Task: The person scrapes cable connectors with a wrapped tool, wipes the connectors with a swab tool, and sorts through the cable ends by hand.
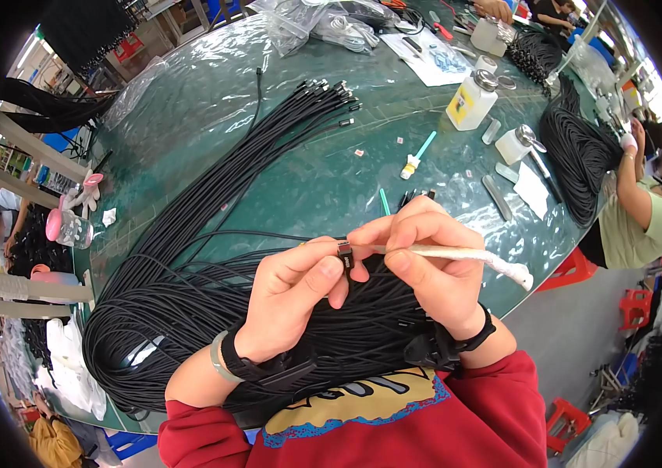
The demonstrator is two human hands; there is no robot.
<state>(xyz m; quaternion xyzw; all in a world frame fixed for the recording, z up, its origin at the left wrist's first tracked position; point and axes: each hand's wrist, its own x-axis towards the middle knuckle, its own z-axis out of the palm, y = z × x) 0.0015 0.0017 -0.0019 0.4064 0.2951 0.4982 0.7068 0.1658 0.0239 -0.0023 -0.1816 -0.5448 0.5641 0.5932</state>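
Observation:
My left hand pinches a black cable connector with a metal end between thumb and fingertips. In my right hand is a thin pick-like tool whose white wrapped handle sticks out to the right. Its narrow tip reaches the connector, where the two hands' fingertips nearly meet. Beneath both hands lies a large coiled bundle of black cables. Metal plugs gather at the bundle's far end on the green table.
A white bottle with a yellow label and a smaller bottle stand at the right. A blue-stemmed brush-like tool lies nearer. Plastic bags sit at the back. Beside more black cables, a person in green works.

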